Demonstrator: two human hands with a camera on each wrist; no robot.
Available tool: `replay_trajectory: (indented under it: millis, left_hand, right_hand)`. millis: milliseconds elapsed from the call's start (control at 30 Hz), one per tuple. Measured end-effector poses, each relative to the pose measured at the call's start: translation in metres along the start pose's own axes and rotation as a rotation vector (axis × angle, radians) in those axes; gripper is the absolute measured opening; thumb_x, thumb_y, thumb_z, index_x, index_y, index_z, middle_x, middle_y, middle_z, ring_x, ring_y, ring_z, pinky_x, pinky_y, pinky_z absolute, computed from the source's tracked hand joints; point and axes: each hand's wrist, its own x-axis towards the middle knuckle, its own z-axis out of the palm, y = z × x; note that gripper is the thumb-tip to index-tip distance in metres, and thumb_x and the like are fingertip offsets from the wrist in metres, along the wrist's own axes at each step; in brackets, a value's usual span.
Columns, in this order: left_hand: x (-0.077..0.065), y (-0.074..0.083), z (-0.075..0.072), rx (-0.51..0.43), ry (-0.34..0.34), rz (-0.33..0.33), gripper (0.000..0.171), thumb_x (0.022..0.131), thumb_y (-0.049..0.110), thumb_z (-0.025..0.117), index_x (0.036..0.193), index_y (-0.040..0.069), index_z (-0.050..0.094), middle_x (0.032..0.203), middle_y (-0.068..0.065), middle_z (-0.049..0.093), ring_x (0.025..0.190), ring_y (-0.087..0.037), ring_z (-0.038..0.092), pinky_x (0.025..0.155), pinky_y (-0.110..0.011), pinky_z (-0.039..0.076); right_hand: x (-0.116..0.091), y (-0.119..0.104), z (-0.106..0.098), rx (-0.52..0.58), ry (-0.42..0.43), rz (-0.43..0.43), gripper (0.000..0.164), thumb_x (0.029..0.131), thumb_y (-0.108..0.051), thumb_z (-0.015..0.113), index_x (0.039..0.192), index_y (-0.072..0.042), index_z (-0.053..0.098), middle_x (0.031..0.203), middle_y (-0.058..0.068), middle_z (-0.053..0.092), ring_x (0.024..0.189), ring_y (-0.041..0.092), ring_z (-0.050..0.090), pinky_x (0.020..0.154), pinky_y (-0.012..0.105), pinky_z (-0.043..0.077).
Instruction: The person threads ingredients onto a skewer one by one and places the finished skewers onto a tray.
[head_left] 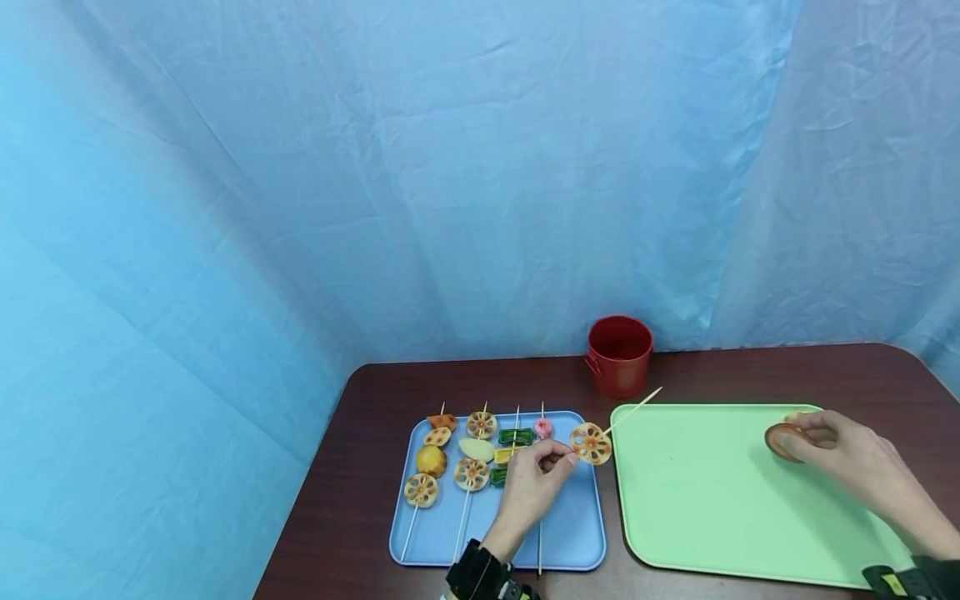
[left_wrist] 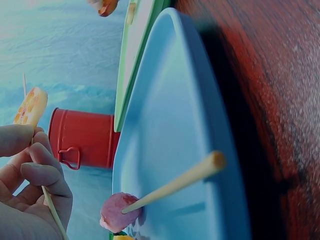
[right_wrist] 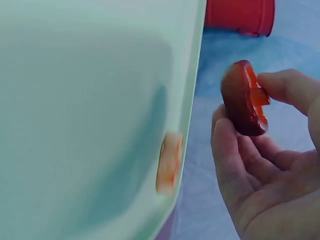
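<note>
My left hand (head_left: 531, 492) pinches a wooden skewer (head_left: 636, 408) that carries one lotus root slice (head_left: 591, 443), above the right side of the blue tray (head_left: 573, 533). The skewer's bare pointed end slants up to the right. With thumb and fingers my right hand (head_left: 855, 450) holds a brown mushroom (right_wrist: 239, 100) over the far right part of the green tray (head_left: 697, 500). In the right wrist view the mushroom's orange underside and short stem face the thumb. A pale orange-edged piece (right_wrist: 170, 162) lies in that tray by its rim, mostly hidden behind the hand in the head view.
Several loaded skewers lie on the blue tray, with lotus slices (head_left: 421, 491), a yellow ball (head_left: 431, 460), green pieces (head_left: 517, 437) and a pink piece (left_wrist: 119, 212). A red bucket (head_left: 621, 358) stands behind the trays on the dark table (head_left: 330, 500), before a blue curtain.
</note>
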Motion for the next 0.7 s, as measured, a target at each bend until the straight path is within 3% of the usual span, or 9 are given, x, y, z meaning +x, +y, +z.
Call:
replay_trajectory:
  millis: [100,233,333,433,500,700]
  left_hand:
    - [0.0,0.0,0.0,-0.001,0.003,0.006,0.009,0.094,0.015,0.074,0.093,0.008,0.078,0.078,0.011,0.064,0.069,-0.001,0.055,0.063,-0.021,0.045]
    - [0.0,0.0,0.0,-0.002,-0.002,0.005,0.009,0.094,0.015,0.074,0.094,0.008,0.078,0.079,0.011,0.064,0.069,-0.001,0.055,0.063,-0.02,0.045]
    - [0.0,0.001,0.001,-0.004,-0.002,0.006,0.009,0.094,0.015,0.074,0.093,0.007,0.078,0.078,0.011,0.064,0.068,-0.001,0.054,0.063,-0.02,0.045]
    - [-0.001,0.001,0.001,-0.002,-0.003,0.009,0.009,0.094,0.015,0.074,0.093,0.007,0.078,0.079,0.011,0.063,0.069,-0.001,0.054,0.063,-0.02,0.045]
    - [-0.001,0.001,0.001,0.0,-0.006,0.007,0.01,0.094,0.016,0.074,0.093,0.007,0.078,0.079,0.012,0.062,0.069,-0.001,0.054,0.063,-0.02,0.045]
    - [-0.002,-0.001,0.002,0.011,-0.017,0.023,0.01,0.094,0.015,0.074,0.093,0.007,0.078,0.078,0.012,0.062,0.067,0.0,0.053,0.062,-0.02,0.044]
  right_hand:
    - [0.0,-0.006,0.005,0.073,0.01,-0.029,0.07,0.103,-0.052,0.058,0.141,0.007,0.049,0.132,0.037,0.056,0.111,0.051,0.057,0.072,0.051,0.049]
    - [-0.001,-0.014,0.015,0.206,0.007,-0.058,0.065,0.104,-0.048,0.059,0.146,0.002,0.049,0.134,0.026,0.055,0.102,0.015,0.063,0.071,0.04,0.054]
    - [-0.001,-0.02,0.021,0.357,-0.029,-0.064,0.062,0.104,-0.044,0.061,0.147,0.0,0.049,0.128,0.006,0.063,0.095,-0.005,0.063,0.075,0.032,0.057]
    - [0.0,-0.027,0.029,0.508,-0.059,-0.061,0.061,0.105,-0.038,0.062,0.148,0.003,0.047,0.115,-0.012,0.069,0.097,0.0,0.07,0.08,0.031,0.059]
    - [0.002,-0.03,0.035,0.579,-0.067,-0.046,0.062,0.105,-0.037,0.062,0.148,0.005,0.046,0.111,-0.016,0.069,0.097,0.003,0.072,0.083,0.032,0.059]
    - [0.004,-0.04,0.054,0.71,-0.111,0.007,0.072,0.105,-0.041,0.061,0.154,0.007,0.039,0.123,-0.006,0.063,0.101,0.001,0.07,0.088,0.036,0.058]
